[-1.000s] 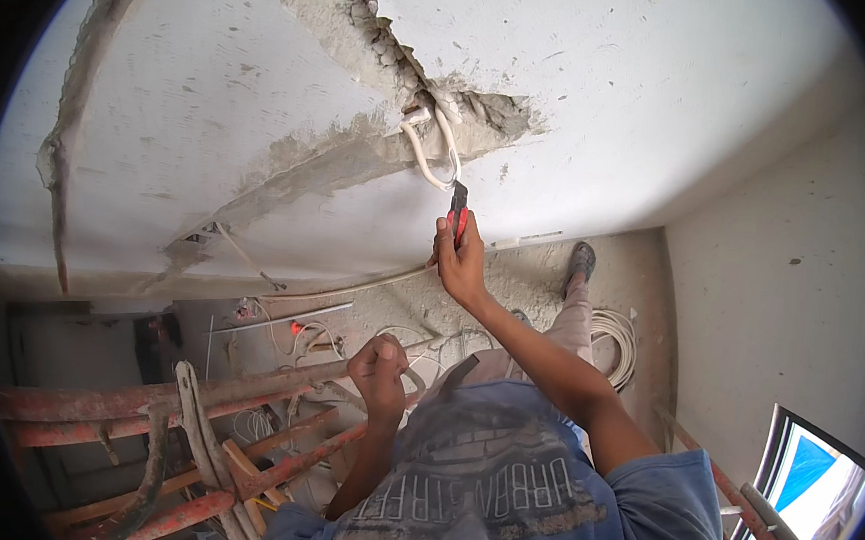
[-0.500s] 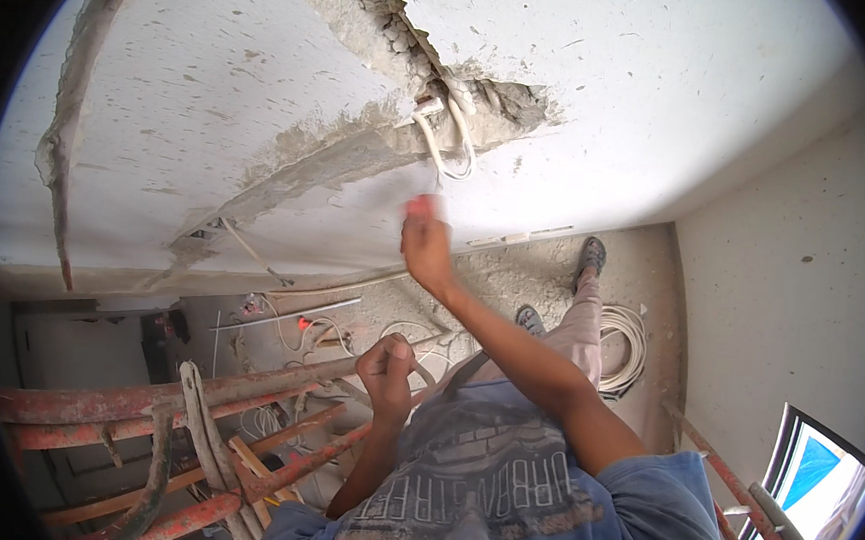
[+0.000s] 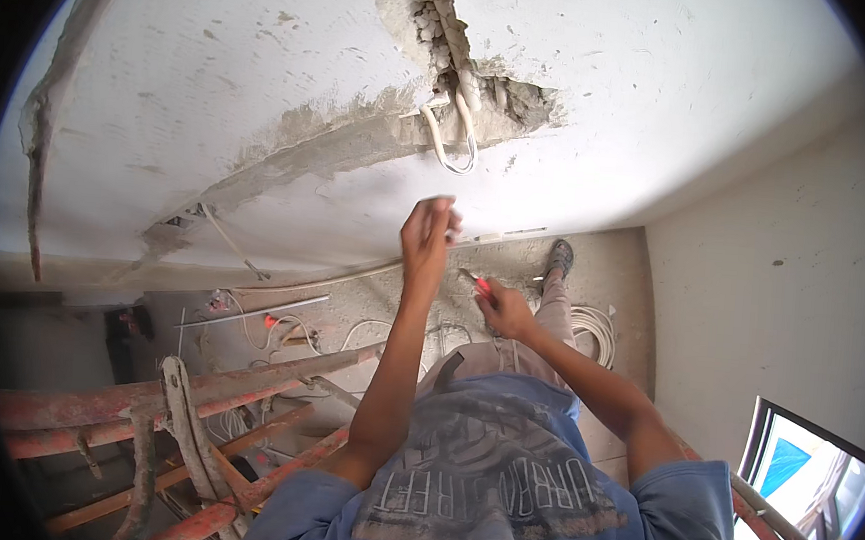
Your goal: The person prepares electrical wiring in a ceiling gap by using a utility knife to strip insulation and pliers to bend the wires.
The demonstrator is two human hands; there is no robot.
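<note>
**Two Hands Beneath a Cable Loop on a Broken-Out Wall**

The white cable loop [image 3: 436,147] hangs from a ragged channel [image 3: 437,35] cut into a white wall [image 3: 665,96]; positions are given relative to this loop. The left hand [image 3: 427,232] is raised just below the loop and apart from it, its fingers bent; blur at the fingertips means that one cannot tell whether they are closed on anything. The right hand [image 3: 507,311], lower than the loop and to its right, is closed around the grip of a red-handled hand tool [image 3: 482,288], whose slim head points up and to the left, well apart from the loop.

Above the loop, the channel exposes broken masonry; immediately to the loop's right is a rough-edged cavity [image 3: 529,104]. A grey strip [image 3: 310,156] of bare wall slants down to the loop's left, towards a thinner cable [image 3: 232,240] projecting from the surface. On the floor, below and right of the loop, lies a coil of pale cable [image 3: 601,332]. Red rails [image 3: 82,411] stand well below and left of the loop.
</note>
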